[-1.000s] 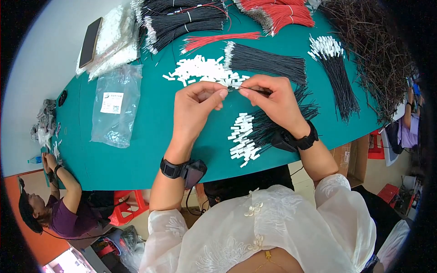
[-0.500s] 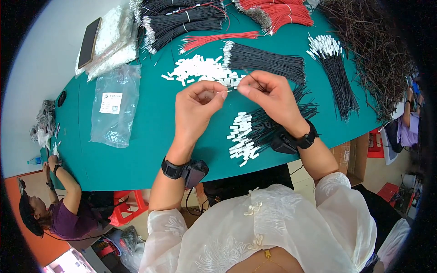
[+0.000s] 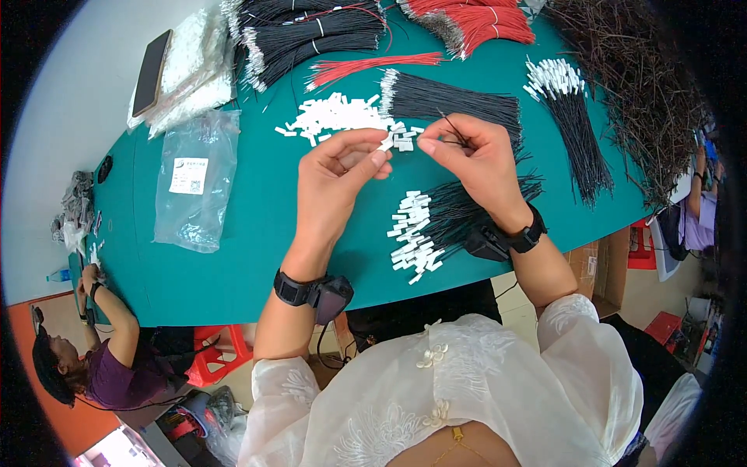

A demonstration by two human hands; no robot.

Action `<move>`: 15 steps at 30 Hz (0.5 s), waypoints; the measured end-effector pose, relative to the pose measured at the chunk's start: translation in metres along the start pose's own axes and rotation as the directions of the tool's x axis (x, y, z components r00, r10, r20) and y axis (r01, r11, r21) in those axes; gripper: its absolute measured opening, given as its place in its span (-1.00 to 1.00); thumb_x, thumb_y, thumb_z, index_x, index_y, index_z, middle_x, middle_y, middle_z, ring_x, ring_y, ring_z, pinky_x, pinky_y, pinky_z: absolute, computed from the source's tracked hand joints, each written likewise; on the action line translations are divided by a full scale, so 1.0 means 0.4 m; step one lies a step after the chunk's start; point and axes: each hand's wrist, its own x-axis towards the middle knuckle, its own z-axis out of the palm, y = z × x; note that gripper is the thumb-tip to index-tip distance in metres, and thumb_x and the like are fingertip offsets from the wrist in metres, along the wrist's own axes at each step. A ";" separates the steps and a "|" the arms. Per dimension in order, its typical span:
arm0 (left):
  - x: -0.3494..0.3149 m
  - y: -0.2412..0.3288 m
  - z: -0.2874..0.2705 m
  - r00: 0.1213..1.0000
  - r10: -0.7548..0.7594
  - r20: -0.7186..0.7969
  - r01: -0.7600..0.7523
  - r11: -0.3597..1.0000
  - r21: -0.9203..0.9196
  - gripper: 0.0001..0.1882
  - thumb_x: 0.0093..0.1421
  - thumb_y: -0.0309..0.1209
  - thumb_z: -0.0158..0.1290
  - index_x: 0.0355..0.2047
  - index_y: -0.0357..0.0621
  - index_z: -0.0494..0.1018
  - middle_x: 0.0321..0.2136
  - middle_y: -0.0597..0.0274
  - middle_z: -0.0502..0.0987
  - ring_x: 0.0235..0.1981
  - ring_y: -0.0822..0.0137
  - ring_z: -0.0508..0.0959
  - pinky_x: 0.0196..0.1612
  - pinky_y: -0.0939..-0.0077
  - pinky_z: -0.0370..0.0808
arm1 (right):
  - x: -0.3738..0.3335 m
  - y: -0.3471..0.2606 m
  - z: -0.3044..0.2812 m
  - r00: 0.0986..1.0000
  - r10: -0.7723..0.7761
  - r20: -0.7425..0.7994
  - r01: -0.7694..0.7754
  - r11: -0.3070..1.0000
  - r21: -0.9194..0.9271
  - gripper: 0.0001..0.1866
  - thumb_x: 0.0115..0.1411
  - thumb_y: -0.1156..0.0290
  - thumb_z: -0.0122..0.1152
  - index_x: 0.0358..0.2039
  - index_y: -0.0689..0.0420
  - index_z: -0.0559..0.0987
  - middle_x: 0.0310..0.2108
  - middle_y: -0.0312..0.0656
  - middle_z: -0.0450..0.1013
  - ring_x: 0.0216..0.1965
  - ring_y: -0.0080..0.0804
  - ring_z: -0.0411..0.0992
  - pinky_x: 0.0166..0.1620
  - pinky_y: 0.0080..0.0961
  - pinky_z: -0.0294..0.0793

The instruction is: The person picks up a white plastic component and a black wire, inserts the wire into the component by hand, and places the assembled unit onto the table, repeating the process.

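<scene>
- Basically mid-batch, by the looks: one green bench (image 3: 264, 226), carrying finished-looking and unfinished-looking stock alike.
- At far R, one dark wire tangle (image 3: 630, 86), too jumbled to count.
- Along far edge, L of ctr.: black bundles (image 3: 338, 35), at least 2, tied, prob. not yet worked.
- Farther R along same edge: red bundles (image 3: 490, 23), approx. 2, plus 1 thin red bunch (image 3: 373, 68) lying nearer.
- Done, prob.: 2 lots of black wires w/ white ends, i.e. 1 R-side bunch (image 3: 576, 140) and 1 near bunch (image 3: 459, 210) beside R wrist; too overlapped for exact count.
- Left, prob.: 1 plain black bunch (image 3: 451, 95) w/ silvery tips, and 1 white heap (image 3: 334, 113) of loose pcs., dozens at a guess.
- Gripped btwn. thumb and fingers of R hand (image 3: 478, 167), just R of white heap: black wire (image 3: 450, 123), 1 or more, can't tell.
- Smallest: 1 white piece (image 3: 386, 143), seemingly pinched in fingers of L hand (image 3: 334, 179), apart from R hand, at near edge of heap.
</scene>
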 end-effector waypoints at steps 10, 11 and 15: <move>-0.004 0.002 -0.005 1.000 -0.006 -0.009 0.007 0.997 0.077 -0.79 0.16 -0.56 0.14 -0.17 -0.32 0.54 -0.40 0.19 0.61 -0.40 0.49 0.58 -0.29 0.65 0.51 | -0.003 -0.004 0.007 1.000 -0.001 0.013 0.001 1.000 0.014 -0.93 0.11 0.57 0.28 -0.39 0.28 0.59 -0.59 -0.54 0.25 -0.56 -0.85 0.07 -0.51 -0.78 0.01; -0.004 0.002 -0.005 1.000 -0.007 -0.009 0.007 0.997 0.076 -0.79 0.16 -0.56 0.14 -0.17 -0.32 0.54 -0.40 0.19 0.61 -0.40 0.49 0.58 -0.29 0.65 0.51 | -0.003 -0.004 0.007 1.000 0.000 0.017 0.000 1.000 0.012 -0.93 0.11 0.57 0.28 -0.38 0.28 0.59 -0.59 -0.54 0.25 -0.56 -0.85 0.07 -0.51 -0.78 0.01; -0.003 0.001 -0.007 1.000 0.013 0.002 -0.013 0.996 0.087 -0.80 0.17 -0.56 0.13 -0.18 -0.32 0.55 -0.40 0.19 0.61 -0.40 0.49 0.57 -0.29 0.65 0.51 | -0.003 -0.002 0.006 1.000 -0.006 0.023 0.005 1.000 0.004 -0.93 0.10 0.57 0.28 -0.38 0.28 0.59 -0.59 -0.53 0.28 -0.56 -0.86 0.08 -0.51 -0.78 0.02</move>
